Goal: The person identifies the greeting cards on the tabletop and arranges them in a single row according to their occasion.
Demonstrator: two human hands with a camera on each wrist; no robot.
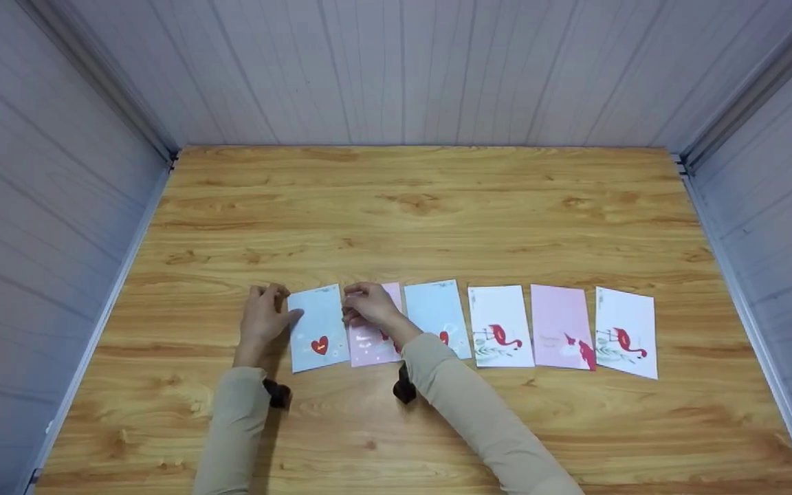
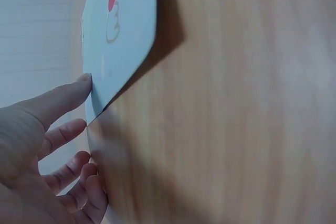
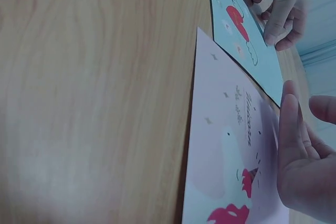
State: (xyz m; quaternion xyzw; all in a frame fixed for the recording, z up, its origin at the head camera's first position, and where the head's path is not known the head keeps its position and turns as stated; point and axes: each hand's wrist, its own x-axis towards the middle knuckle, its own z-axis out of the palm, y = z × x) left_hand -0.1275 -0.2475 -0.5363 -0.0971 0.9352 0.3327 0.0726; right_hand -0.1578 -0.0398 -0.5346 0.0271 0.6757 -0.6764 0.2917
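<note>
Six cards lie in a row on the wooden table (image 1: 396, 206). My left hand (image 1: 284, 302) (image 2: 79, 103) sits at the left end, its thumb touching the left edge of a light blue card with a red heart (image 1: 318, 330) (image 2: 121, 30) (image 3: 241, 35). The other fingers are loosely curled and hold nothing. My right hand (image 1: 356, 302) (image 3: 302, 98) rests over the top of the neighbouring pink card (image 1: 372, 344) (image 3: 226, 156), beside the blue card's right edge. Its thumb lies straight above the pink card, and it grips nothing.
To the right lie another blue heart card (image 1: 437, 316), a white flamingo card (image 1: 499, 326), a pink card (image 1: 561, 326) and a second white flamingo card (image 1: 626, 333). Grey panelled walls (image 1: 59, 206) close the table on three sides.
</note>
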